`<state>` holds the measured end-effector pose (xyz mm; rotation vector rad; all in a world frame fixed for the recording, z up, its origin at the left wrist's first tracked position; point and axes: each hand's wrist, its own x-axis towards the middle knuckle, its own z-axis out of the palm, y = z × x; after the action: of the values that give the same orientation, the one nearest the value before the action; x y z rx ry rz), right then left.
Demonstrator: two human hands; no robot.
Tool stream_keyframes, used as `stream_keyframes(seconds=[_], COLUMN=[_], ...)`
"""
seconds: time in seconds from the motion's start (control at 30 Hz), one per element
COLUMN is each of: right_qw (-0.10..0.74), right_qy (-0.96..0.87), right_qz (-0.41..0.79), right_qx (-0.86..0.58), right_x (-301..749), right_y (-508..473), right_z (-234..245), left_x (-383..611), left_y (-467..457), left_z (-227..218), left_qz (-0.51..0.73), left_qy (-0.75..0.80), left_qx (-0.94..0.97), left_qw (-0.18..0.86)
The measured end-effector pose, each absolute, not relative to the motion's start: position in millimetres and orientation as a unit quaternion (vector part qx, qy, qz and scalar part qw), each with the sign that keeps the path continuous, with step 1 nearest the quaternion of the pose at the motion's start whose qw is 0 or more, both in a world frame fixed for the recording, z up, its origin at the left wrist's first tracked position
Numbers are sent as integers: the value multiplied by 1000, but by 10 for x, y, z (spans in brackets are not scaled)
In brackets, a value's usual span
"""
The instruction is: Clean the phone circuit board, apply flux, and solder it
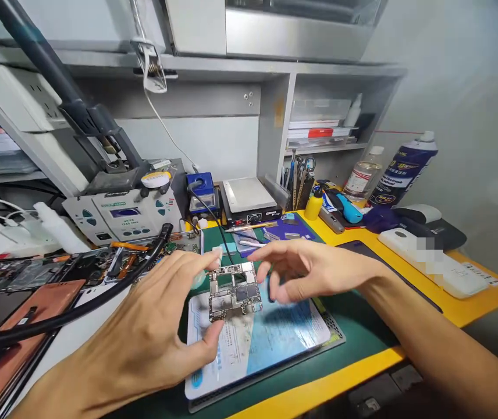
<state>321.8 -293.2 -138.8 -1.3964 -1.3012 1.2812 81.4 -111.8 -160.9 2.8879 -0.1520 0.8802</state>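
Note:
A phone circuit board (pixel 235 291) is held by its left part between the thumb and index finger of my left hand (pixel 157 326), tilted above a white and blue printed pad (pixel 270 349). My right hand (pixel 319 270) hovers just right of the board with its fingers curved and apart. Its fingertips are close to the board's right edge; whether they touch it I cannot tell. A small dark spot shows by the right fingertips, too unclear to name. Beneath the pad lies a green mat (pixel 362 331).
A black hose (pixel 78 311) crosses the left side, over phone parts. Behind stand a rework station (pixel 127 212), a hot plate (pixel 251 195) and a tool holder (pixel 299 183). On the right are a yellow bottle (pixel 314 203), a spray can (pixel 401 169) and a white phone-shaped object (pixel 415 256).

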Motion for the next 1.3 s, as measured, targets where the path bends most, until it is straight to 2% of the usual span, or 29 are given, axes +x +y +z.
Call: stream_keyframes(seconds=[0.1,0.3,0.4,0.67,0.83,1.0,1.07,1.2,1.3], right_qw=[373,251,243,256,334,479,519,603,635], right_qy=[-549,-620,-641,-666,-626,-433,-383,-322,-298], right_qz=[465,278,235,212,240,466,518,498,474], right_qx=[-586,-689,-690,-667,-663,-606,-562,-534,-532], right_x=[3147,2936,2886,2903,2910,2863,2832,2820,2878], right_y=[-3005,-3002,-2989,-2990,-2984,-2885,-2836,-2783,-2783], right_z=[-1418,-1416,-1420,-1450,-1492,-1476,-1467,-1462,-1452], left_x=[787,785,780,762,767,819,827,789,754], left_y=[-1114,-1141,-1137,-1128,-1183,-1269,-1302,-1359,-1375], left_z=[-1656,-1773,-1800,-1830,-1784,-1774,-1798,-1820,-1788], left_qz=[304,300,296,309,343,409,426,406,395], left_qy=[-38,-36,-36,-41,-12,31,39,40,25], left_qx=[950,951,952,947,937,910,902,910,912], left_qw=[64,71,71,72,64,62,57,75,110])
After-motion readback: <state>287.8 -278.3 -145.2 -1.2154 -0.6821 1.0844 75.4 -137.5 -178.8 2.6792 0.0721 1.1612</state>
